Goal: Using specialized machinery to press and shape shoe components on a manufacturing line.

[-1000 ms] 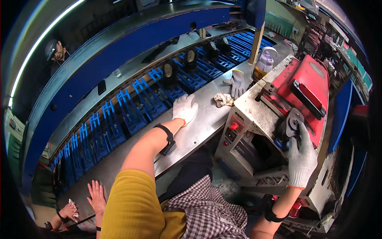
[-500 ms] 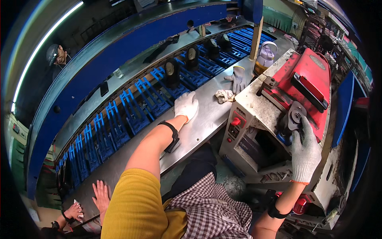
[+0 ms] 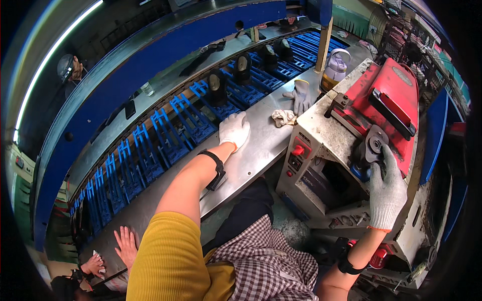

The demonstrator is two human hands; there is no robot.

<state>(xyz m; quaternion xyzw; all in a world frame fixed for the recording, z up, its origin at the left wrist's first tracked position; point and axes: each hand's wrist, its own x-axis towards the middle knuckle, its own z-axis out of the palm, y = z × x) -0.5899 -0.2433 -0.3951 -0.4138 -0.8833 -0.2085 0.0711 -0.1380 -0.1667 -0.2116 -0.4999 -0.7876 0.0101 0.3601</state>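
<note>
Seen from above, a person in a yellow sleeve and checked apron sits or stands at a steel ledge [image 3: 263, 145], with a pale machine [image 3: 346, 118] topped by a red cover [image 3: 362, 98] on the right. A dark grey piece [image 3: 375, 143] with a round disc lies against the cover's near edge, below a black handle [image 3: 391, 113]. The gloved right hand [image 3: 387, 198] is right beside it, so the main risk looks like a pinch: if the cover shifts, the fingertips could be caught under its edge. A loose touch could also let the piece slip out of line. On the other side, the gloved left hand [image 3: 234, 130] rests on the ledge just beside a rack of blue bars [image 3: 193, 128]; should the bars move, they could snag the knit. As for grip, the right thumb and fingers are parted slightly, their tips against the lower side of the piece; whether they clasp it firmly cannot be told. The left fingers lie together, gently curled, with nothing visible in them, though the palm is hidden. A spare grey glove [image 3: 301, 98] and crumpled white cloth [image 3: 283, 118] lie between the left hand and the machine.
</note>
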